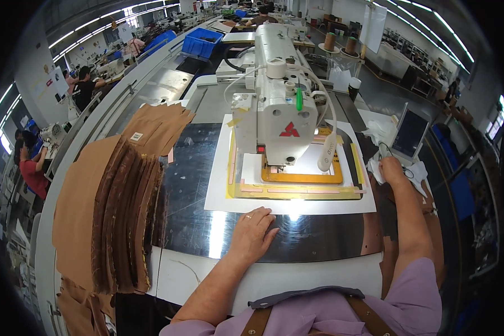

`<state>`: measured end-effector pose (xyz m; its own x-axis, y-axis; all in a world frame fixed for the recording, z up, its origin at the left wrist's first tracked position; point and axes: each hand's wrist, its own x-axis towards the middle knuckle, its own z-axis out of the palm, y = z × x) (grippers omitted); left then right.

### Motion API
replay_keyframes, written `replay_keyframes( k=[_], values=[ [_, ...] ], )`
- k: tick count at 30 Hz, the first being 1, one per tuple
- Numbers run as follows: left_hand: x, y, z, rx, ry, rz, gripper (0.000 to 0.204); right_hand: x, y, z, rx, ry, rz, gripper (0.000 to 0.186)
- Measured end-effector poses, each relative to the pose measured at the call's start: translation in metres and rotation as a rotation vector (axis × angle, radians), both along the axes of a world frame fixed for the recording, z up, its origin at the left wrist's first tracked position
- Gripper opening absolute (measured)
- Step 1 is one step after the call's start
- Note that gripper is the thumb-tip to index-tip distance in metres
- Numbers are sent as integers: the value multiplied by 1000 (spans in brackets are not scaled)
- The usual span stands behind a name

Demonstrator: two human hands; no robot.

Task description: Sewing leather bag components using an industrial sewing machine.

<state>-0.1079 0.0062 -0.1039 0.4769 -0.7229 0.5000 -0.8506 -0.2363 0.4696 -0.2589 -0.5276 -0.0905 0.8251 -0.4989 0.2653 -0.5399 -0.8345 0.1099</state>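
Note:
My left hand [254, 232] lies flat on the shiny metal bed [190, 196], its fingertips at the front edge of a white sheet [215, 193]. On that sheet is a template edged with yellow tape [246, 194], and an orange frame [302, 178] sits inside it, under the white head of an industrial sewing machine [285, 106]. Off to the right, my right hand [391, 169] is closed beside a crumpled white cloth [417, 175]. What its fingers hold is partly hidden, with a thin dark loop just beyond them.
A thick stack of brown pieces [89, 213] stands at the left, with more brown pieces [159, 126] behind it. A dark-screened panel [411, 131] leans at the right. Farther back are a blue crate [201, 42] and thread cones [330, 42]. Other people work at the far left.

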Motion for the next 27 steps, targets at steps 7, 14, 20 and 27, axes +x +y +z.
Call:
replay_keyframes(
  k=[7,14,20,27],
  values=[
    [-2,8,-1,1,17,-21,32,12,17,11,122,-134,-65,15],
    [-3,7,0,8,28,-36,32,18,-30,-22,-71,-41,-60,8],
    [-3,7,2,23,31,-19,30,7,-4,-6,45,-163,24,10],
    [-9,-4,4,-63,254,-54,33,-1,117,57,261,-554,210,10]
  ],
)
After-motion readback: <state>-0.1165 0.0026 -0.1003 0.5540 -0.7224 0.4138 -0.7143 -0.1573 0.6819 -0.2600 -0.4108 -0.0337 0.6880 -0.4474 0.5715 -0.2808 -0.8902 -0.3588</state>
